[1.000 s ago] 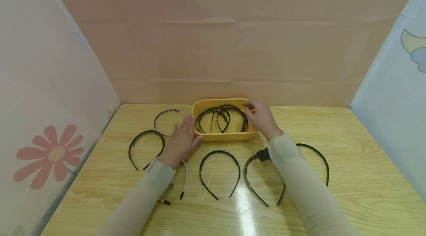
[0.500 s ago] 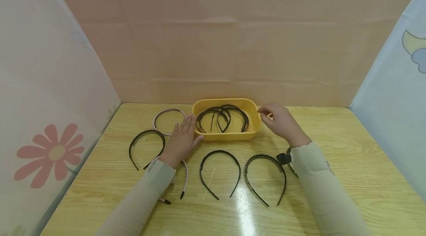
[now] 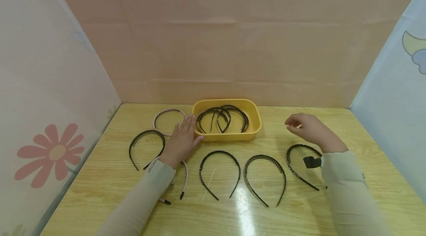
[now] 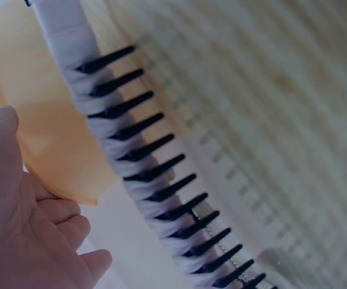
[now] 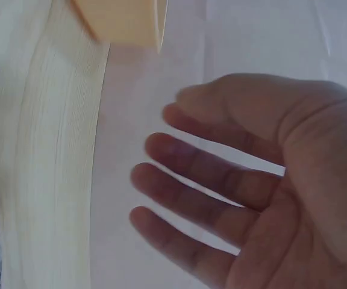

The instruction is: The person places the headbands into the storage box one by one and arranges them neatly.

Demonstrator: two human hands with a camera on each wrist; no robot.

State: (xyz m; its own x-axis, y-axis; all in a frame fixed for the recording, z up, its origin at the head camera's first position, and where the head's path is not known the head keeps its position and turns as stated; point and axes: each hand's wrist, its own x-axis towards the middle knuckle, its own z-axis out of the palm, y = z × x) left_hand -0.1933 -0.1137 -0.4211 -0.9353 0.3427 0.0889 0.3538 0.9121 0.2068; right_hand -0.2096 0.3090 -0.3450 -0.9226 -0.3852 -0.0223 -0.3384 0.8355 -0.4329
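A yellow plastic basket (image 3: 227, 137) holds several black toothed headbands (image 3: 245, 117). My left hand (image 3: 179, 140) lies with straight fingers against the basket's left rim, the thumb at its front corner. Under and beside that hand are pink headbands (image 3: 154, 121), partly covered by it. One pink wrapped headband (image 4: 120, 155) with black teeth crosses close before the left wrist camera. Right of the basket, my right hand (image 3: 307, 129) hovers over the table, fingers loosely bent and holding nothing. Just below it lies a black headband (image 3: 293, 168), partly hidden by the sleeve.
On the wooden table (image 3: 213, 221) more black headbands lie apart: one at left (image 3: 146, 132), one at front centre (image 3: 219, 151) and one right of centre (image 3: 265, 156). A beige wall (image 3: 239, 43) stands behind, with patterned side panels.
My right hand has moved away from the basket's right end, rightward and slightly nearer to me. The basket, its headbands and my left hand have stayed in place.
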